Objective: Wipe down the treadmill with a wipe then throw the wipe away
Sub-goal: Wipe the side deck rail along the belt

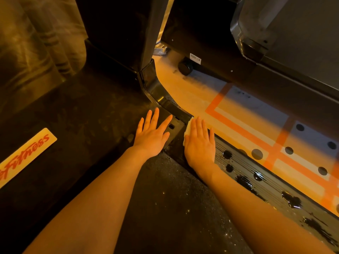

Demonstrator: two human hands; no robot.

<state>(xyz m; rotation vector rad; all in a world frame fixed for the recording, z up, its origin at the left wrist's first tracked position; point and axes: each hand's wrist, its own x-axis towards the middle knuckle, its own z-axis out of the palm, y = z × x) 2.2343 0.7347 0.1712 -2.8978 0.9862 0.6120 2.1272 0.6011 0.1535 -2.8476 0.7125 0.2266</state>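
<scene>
I look down at a black treadmill. Its ribbed side rail [266, 182] runs from the middle to the lower right and carries wet dark blotches. My right hand [200, 143] lies flat with straight fingers at the rail's front end, pressing a pale wipe [188, 128] whose edge shows past the fingers and thumb side. My left hand [153, 133] rests flat, fingers spread, on the dark belt deck [82, 114] next to the rail's end cap. The black upright post [128, 33] rises just beyond both hands.
A light floor [187, 92] with orange lines and dark dots lies right of the rail. A second black machine [275, 52] with a small wheel stands at the upper right. A pale logo sticker [25, 154] sits on the deck at left.
</scene>
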